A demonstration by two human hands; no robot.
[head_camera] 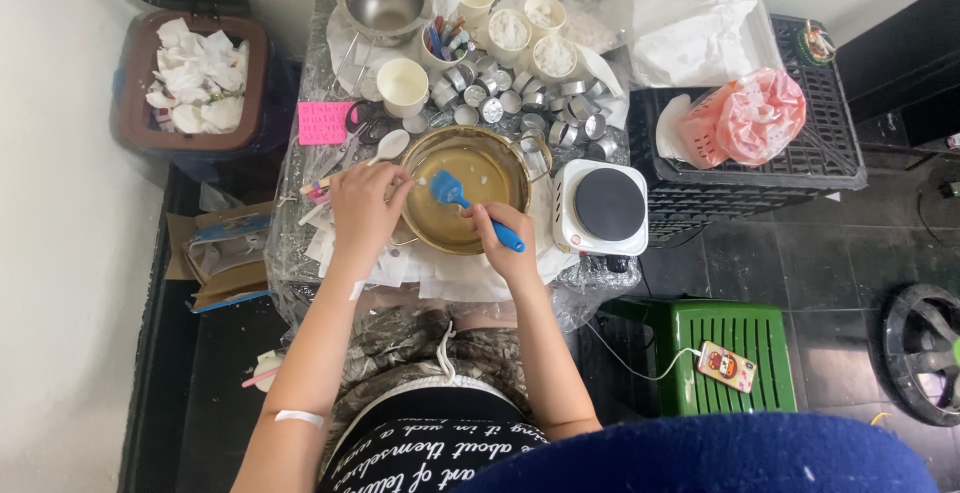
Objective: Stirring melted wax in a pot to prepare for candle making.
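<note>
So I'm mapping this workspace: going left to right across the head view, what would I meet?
Bin of crumpled paper → pink mould → left hand → blue spatula in the brass bowl → white hotplate → pink bag on the black crate.

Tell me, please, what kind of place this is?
Probably a small home craft corner, perhaps for candle making: a cluttered table with many small metal cups, a single electric hot plate and a metal bowl being scraped.
</note>
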